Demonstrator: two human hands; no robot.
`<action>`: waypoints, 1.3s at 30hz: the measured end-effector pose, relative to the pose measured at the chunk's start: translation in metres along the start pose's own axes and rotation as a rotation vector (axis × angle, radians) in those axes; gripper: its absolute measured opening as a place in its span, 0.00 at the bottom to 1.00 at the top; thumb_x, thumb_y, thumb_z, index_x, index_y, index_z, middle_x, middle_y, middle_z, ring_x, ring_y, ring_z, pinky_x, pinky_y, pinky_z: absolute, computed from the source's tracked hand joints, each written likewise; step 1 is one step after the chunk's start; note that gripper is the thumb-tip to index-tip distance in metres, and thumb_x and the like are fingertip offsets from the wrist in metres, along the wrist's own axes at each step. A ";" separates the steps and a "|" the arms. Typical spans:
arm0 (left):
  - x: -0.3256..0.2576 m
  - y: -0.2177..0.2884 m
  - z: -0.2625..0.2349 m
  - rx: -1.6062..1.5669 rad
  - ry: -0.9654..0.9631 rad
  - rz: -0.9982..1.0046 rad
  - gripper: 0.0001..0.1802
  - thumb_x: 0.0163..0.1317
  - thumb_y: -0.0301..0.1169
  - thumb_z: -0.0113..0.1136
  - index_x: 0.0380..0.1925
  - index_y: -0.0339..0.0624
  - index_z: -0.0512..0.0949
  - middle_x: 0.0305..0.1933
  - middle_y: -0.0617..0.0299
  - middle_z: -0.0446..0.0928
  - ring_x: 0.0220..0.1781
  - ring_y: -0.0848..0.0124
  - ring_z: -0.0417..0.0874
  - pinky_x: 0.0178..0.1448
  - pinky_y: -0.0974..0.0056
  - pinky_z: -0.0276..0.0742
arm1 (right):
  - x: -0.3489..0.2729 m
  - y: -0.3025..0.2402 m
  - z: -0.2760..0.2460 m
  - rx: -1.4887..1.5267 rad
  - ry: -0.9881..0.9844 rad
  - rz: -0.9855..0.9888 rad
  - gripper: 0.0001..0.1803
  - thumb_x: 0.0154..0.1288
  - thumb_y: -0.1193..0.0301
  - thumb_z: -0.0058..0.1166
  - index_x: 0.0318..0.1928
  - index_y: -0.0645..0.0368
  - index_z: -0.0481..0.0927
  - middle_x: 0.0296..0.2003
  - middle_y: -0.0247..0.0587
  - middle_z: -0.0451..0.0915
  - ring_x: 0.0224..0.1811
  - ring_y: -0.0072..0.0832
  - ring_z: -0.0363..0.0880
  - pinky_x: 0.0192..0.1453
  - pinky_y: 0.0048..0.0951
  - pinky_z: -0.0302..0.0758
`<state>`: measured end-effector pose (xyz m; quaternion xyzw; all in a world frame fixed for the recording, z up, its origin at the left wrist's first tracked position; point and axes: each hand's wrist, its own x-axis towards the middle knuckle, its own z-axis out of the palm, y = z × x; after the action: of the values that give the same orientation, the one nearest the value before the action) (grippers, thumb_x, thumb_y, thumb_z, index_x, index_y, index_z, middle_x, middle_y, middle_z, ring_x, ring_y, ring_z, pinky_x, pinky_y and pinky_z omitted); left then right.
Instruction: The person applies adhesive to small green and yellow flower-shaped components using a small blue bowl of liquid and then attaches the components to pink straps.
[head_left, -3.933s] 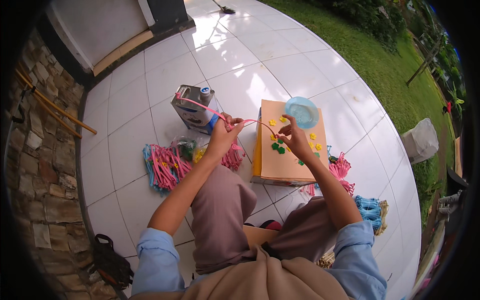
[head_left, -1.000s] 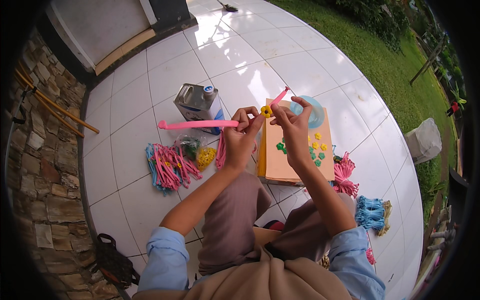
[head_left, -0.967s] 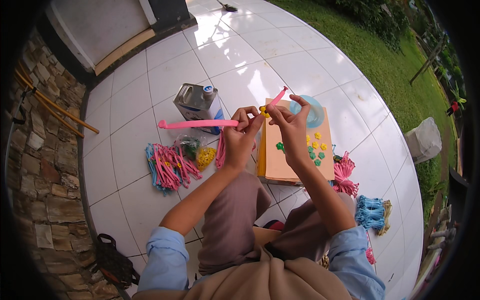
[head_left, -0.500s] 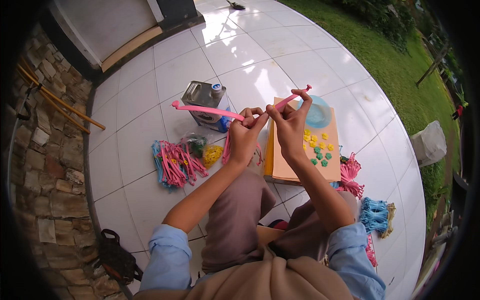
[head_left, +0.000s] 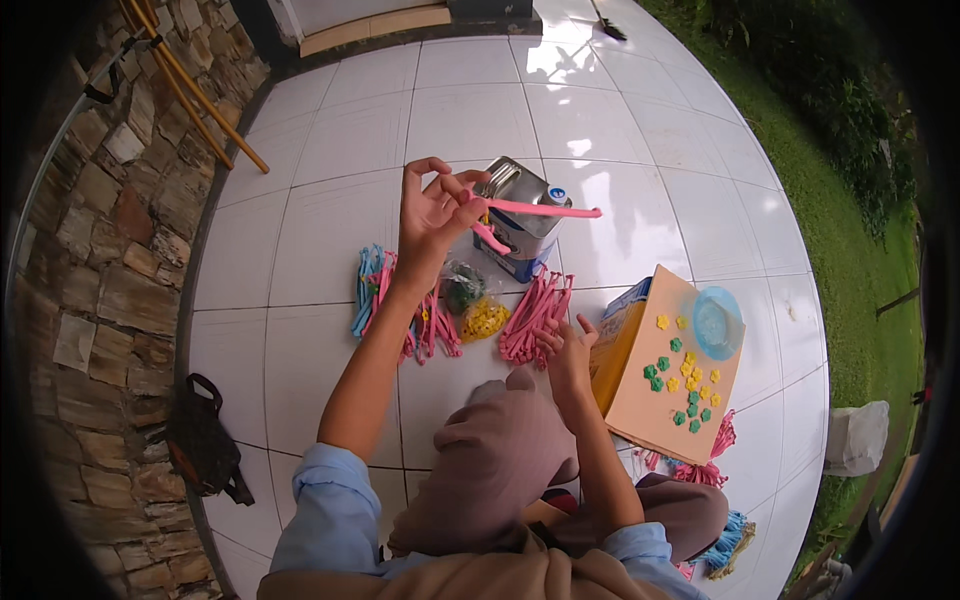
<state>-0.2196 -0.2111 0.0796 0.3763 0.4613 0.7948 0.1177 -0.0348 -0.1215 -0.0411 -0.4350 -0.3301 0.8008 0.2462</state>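
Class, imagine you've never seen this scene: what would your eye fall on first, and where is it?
Probably the bright pink strip, held up in the left hand in front of the metal can. Next might come the green and yellow flower shapes scattered over the tan board on the right, near the pale blue bowl.

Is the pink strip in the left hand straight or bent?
Bent: from the left hand, one end of the pink strip reaches right, while the other angles down below it.
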 end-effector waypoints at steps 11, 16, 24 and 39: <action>-0.091 -0.112 -0.182 0.630 0.283 -0.423 0.12 0.59 0.23 0.55 0.39 0.40 0.63 0.34 0.59 0.69 0.33 0.67 0.78 0.35 0.66 0.74 | 0.072 0.141 0.146 -0.545 -0.793 -0.281 0.29 0.60 0.81 0.46 0.59 0.60 0.48 0.51 0.55 0.69 0.48 0.36 0.76 0.51 0.31 0.73; -0.084 -0.143 -0.200 1.230 0.059 -0.490 0.14 0.56 0.27 0.57 0.43 0.43 0.69 0.34 0.53 0.72 0.39 0.59 0.73 0.42 0.59 0.71 | 0.110 0.174 0.143 -0.758 -0.770 -0.460 0.29 0.62 0.83 0.41 0.61 0.59 0.47 0.51 0.56 0.71 0.49 0.36 0.76 0.49 0.32 0.75; -0.099 -0.164 -0.081 0.840 -0.008 -0.325 0.08 0.57 0.25 0.56 0.38 0.39 0.72 0.34 0.59 0.69 0.33 0.69 0.75 0.37 0.64 0.73 | 0.107 0.109 0.031 -0.668 0.142 -0.608 0.18 0.62 0.80 0.46 0.52 0.64 0.62 0.34 0.44 0.74 0.37 0.29 0.74 0.44 0.27 0.71; -0.133 -0.229 0.032 0.284 -0.133 -0.633 0.09 0.60 0.22 0.47 0.41 0.38 0.71 0.41 0.53 0.74 0.42 0.61 0.76 0.44 0.61 0.72 | 0.094 0.079 -0.012 -0.498 0.370 -0.573 0.31 0.57 0.80 0.55 0.56 0.60 0.52 0.39 0.47 0.72 0.38 0.27 0.73 0.41 0.25 0.71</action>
<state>-0.1417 -0.1367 -0.1645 0.2780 0.6524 0.6207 0.3344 -0.0798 -0.1062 -0.1545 -0.5082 -0.5715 0.5042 0.4011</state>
